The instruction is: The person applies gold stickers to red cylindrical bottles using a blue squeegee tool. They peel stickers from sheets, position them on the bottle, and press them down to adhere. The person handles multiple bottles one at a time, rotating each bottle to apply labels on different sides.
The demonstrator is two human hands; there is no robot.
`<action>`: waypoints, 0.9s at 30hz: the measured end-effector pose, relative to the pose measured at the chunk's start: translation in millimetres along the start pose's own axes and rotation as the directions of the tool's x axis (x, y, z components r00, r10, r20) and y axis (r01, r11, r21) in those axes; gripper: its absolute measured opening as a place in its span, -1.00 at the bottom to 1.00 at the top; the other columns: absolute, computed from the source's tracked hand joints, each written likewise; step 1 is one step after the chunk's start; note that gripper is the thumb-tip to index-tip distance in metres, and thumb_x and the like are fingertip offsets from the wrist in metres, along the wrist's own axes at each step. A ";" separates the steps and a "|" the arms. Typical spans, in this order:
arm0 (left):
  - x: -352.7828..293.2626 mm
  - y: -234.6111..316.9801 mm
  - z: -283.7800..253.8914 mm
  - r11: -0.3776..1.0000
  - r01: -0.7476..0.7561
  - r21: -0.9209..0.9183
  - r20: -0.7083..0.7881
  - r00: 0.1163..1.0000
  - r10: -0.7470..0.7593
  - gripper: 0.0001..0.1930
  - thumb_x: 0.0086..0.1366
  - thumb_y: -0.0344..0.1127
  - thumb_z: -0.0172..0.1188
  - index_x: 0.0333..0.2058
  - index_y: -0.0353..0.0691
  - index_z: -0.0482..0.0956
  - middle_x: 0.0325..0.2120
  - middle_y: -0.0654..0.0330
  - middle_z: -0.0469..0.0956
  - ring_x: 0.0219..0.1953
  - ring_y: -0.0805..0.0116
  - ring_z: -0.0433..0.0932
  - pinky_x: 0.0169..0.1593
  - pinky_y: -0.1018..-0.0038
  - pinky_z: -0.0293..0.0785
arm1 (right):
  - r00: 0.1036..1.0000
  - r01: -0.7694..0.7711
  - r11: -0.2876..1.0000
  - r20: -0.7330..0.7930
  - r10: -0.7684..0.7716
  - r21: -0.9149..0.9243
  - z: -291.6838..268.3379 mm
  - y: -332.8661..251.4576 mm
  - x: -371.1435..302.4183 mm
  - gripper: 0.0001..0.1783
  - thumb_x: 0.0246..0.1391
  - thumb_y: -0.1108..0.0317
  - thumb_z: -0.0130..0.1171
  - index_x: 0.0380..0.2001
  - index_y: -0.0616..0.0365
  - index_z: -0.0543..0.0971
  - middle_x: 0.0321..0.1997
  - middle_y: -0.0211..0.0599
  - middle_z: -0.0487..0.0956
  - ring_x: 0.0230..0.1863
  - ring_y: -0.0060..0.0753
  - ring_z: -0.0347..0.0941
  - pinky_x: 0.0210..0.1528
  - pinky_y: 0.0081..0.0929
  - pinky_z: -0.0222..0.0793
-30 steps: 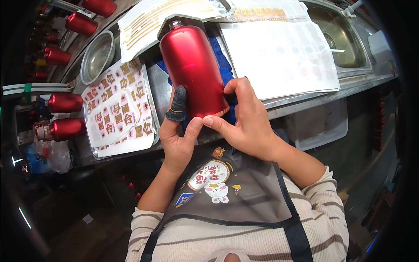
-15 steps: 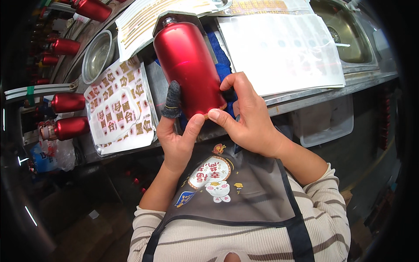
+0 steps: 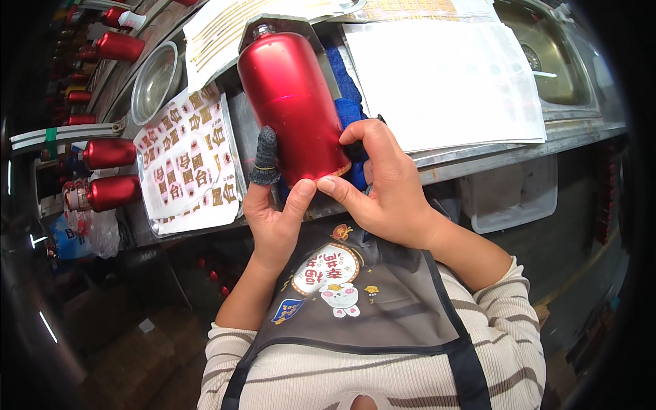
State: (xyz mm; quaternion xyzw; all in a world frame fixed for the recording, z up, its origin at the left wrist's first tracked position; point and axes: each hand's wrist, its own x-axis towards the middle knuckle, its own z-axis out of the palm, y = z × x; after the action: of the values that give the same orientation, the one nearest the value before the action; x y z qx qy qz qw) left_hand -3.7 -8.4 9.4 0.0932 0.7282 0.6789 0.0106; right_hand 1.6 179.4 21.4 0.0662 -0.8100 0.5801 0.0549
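Note:
A large matte red bottle (image 3: 290, 102) lies on its side, its clear neck (image 3: 262, 30) pointing away from me and its base toward me. My left hand (image 3: 273, 212) holds the near left side; a dark grey knit cot (image 3: 265, 156) covers one finger, and the thumb presses at the base edge. From the right, my right hand (image 3: 389, 188) grips the same end, thumb on the base rim and index finger bent against the side. Both thumb tips nearly meet there. A thin gold-orange strip (image 3: 339, 171) shows along the base edge beside the right thumb.
Sheets of gold-and-red decals (image 3: 188, 164) lie left of the bottle, near a metal bowl (image 3: 154, 83). White sheets (image 3: 444, 82) are stacked on the right beside a sink (image 3: 567, 92). Blue cloth (image 3: 347, 109) sits under the bottle. More red bottles (image 3: 114, 193) stand along the left.
My hands keep nearly the same hold, shifted very slightly left with the bottle. Red bottles at the far left have moved nearer along their line.

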 end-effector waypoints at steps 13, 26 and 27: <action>-2.2 -4.2 2.2 0.997 -0.020 0.078 -0.062 0.998 0.024 -0.44 0.35 -0.39 0.22 0.28 -0.34 0.29 0.15 0.14 0.42 0.13 0.37 0.41 0.22 0.40 0.31 | 1.000 -0.015 0.981 0.019 0.012 0.195 2.9 17.5 -2.1 -0.58 0.13 0.39 0.29 -0.01 0.21 0.37 -0.10 -0.34 0.41 -0.59 -0.76 0.13 -0.56 -0.68 0.15; -2.7 -2.2 9.3 0.997 -0.037 0.065 -0.063 0.997 0.041 -0.31 0.29 -0.41 0.29 0.34 -0.37 0.22 0.20 0.05 0.41 0.18 0.34 0.39 0.28 0.40 0.24 | 0.999 -0.012 0.992 -0.029 0.016 0.123 8.4 7.6 0.1 -0.63 0.16 0.36 0.24 -0.03 0.20 0.37 -0.14 -0.28 0.42 -0.48 -0.56 0.26 -0.45 -0.57 0.22; -2.7 -3.1 8.5 0.995 -0.040 0.094 -0.076 0.996 0.048 -0.32 0.28 -0.38 0.30 0.33 -0.38 0.24 0.22 0.01 0.40 0.21 0.29 0.38 0.31 0.34 0.20 | 0.999 -0.013 0.992 -0.035 0.018 0.129 8.2 9.1 0.0 -0.64 0.15 0.36 0.22 -0.04 0.20 0.38 -0.14 -0.17 0.45 -0.36 -0.33 0.38 -0.32 -0.45 0.33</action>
State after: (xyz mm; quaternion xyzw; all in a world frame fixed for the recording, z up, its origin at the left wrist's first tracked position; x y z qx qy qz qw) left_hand -0.2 -0.7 5.4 0.0831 0.7564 0.6478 -0.0369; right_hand -0.1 174.6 10.3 0.0528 -0.7703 0.6326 0.0607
